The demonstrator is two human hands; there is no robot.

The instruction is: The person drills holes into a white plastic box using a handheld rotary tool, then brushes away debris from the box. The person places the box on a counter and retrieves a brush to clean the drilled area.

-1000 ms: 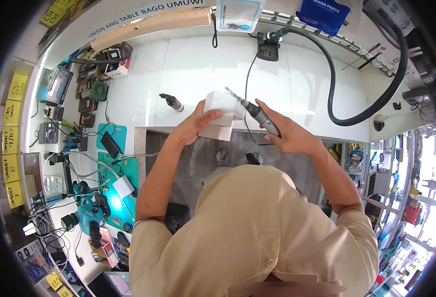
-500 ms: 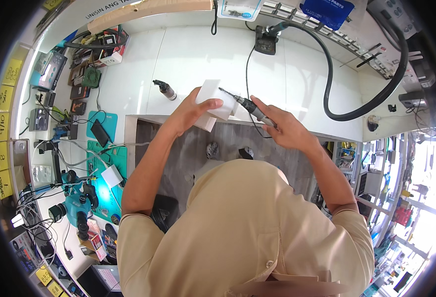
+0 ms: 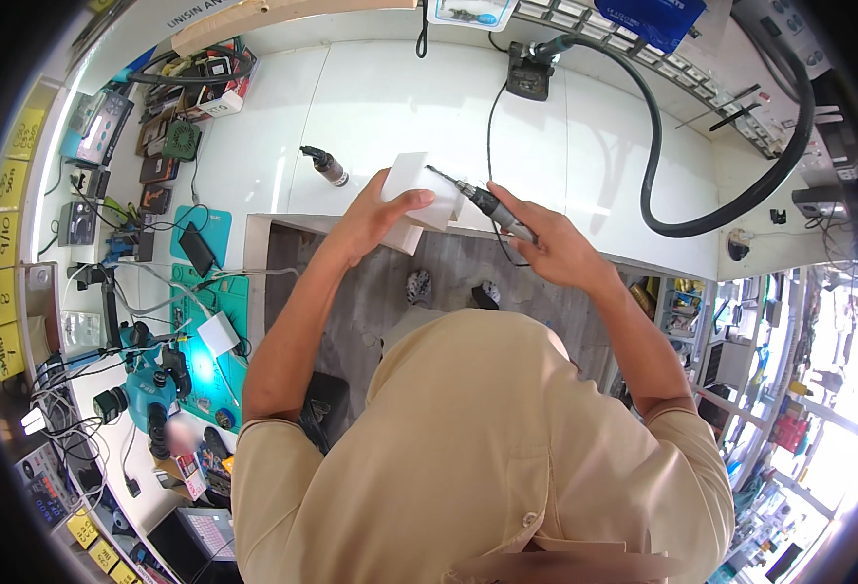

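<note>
My left hand [image 3: 378, 219] is closed round a white angular piece [image 3: 409, 176] with flat faces, its thumb lying across the near face. The piece is held at the bench's front edge, and part of it is hidden by my fingers. In my right hand [image 3: 558, 243] is a grey and black rotary tool [image 3: 492, 206], gripped along its body and pointing left. Its thin bit [image 3: 440, 173] ends close by the white piece's right side; I cannot tell whether they touch. A thin black cord runs by the tool.
A short black and brown cylindrical tool [image 3: 326, 165] lies on the white bench [image 3: 375, 92]. Behind are a black stand [image 3: 528, 80] and a thick black hose [image 3: 651, 146]. On the left are a teal mat [image 3: 205, 336], a blue microscope [image 3: 147, 389] and tangled cables. Below shows grey flooring [image 3: 346, 282].
The view has shifted slightly. Both hands keep their grips, and the bit stays close by the white piece with hardly any movement.
</note>
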